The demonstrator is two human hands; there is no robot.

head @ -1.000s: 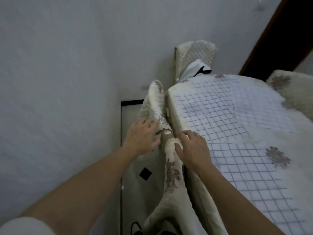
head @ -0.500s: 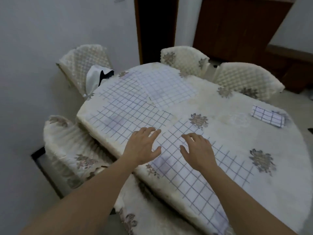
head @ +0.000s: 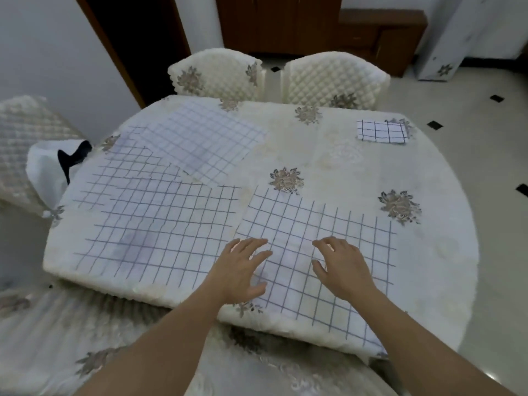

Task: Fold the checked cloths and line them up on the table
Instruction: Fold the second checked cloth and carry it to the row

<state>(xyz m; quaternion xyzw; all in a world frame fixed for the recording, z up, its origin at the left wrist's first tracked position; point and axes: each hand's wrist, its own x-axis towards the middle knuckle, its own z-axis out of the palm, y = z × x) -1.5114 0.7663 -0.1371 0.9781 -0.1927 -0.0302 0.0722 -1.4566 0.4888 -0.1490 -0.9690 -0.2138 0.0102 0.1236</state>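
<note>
Three white cloths with a dark grid lie spread flat on the table [head: 337, 155]. The nearest checked cloth [head: 337, 238] hangs slightly over the front edge. My left hand [head: 240, 270] and my right hand [head: 341, 265] hover with fingers spread over its near half, holding nothing. A second checked cloth [head: 148, 218] covers the left side, and a third checked cloth [head: 205, 141] lies behind it, overlapping. A small folded checked cloth [head: 381, 132] rests at the far right.
Quilted cream chairs stand around the table: two at the far side [head: 217, 74] [head: 334, 78], one at the left [head: 20, 138] with a white and black garment [head: 51, 167] on it. A chair seat [head: 57, 332] is below me. A dark cabinet [head: 314, 24] stands behind.
My hands left the chair cover at the table's left edge and came over the nearest checked cloth. My view swung right, onto the whole table.
</note>
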